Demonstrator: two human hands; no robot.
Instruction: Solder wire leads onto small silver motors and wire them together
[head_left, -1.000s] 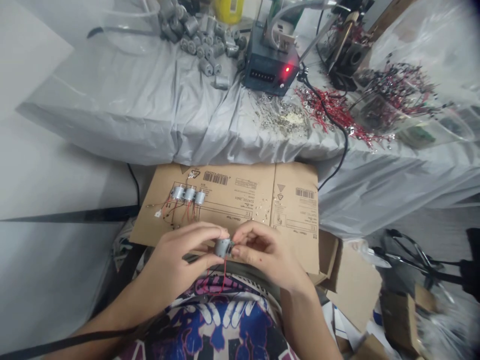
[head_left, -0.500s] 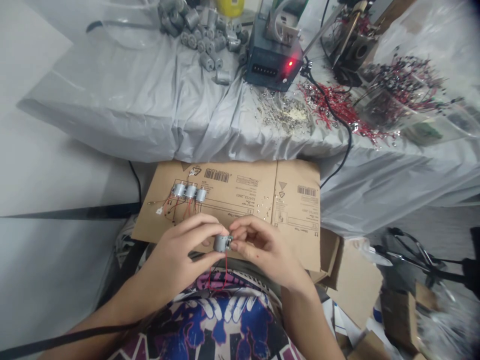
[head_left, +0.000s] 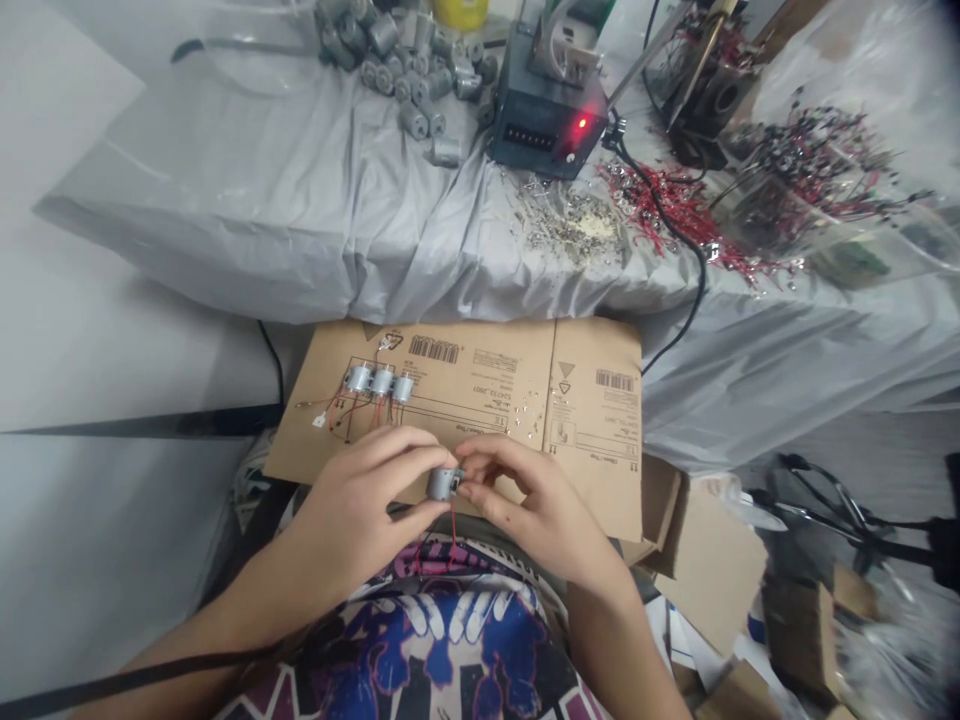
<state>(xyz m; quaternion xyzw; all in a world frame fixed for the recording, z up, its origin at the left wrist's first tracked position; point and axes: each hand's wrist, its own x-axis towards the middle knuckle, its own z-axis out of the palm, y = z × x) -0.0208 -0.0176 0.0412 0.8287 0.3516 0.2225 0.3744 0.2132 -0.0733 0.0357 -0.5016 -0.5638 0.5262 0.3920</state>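
My left hand (head_left: 382, 485) grips a small silver electric motor (head_left: 440, 485) between thumb and fingers, above the near edge of a cardboard sheet (head_left: 480, 400). A red wire (head_left: 453, 525) hangs from the motor toward the printed shirt. At the motor's right end, the thumb and fingers of my right hand (head_left: 525, 495) are pinched together; whatever small part lies between those fingertips is too small to make out. Three more motors (head_left: 382, 383) with red and black wires lie in a row on the cardboard, beyond my left hand.
Loose motors (head_left: 420, 85) are piled on the sheet-covered table. Beside them stands a dark box (head_left: 547, 110) with a red light. Red wires (head_left: 675, 215) and a plastic container of wires (head_left: 817, 190) lie to the right. Tiny metal bits (head_left: 534, 405) dot the cardboard; cartons (head_left: 795, 630) sit lower right.
My right hand's fingers have shifted slightly at the motor's end, and the motor has turned a little. My left hand keeps its hold in nearly the same place.
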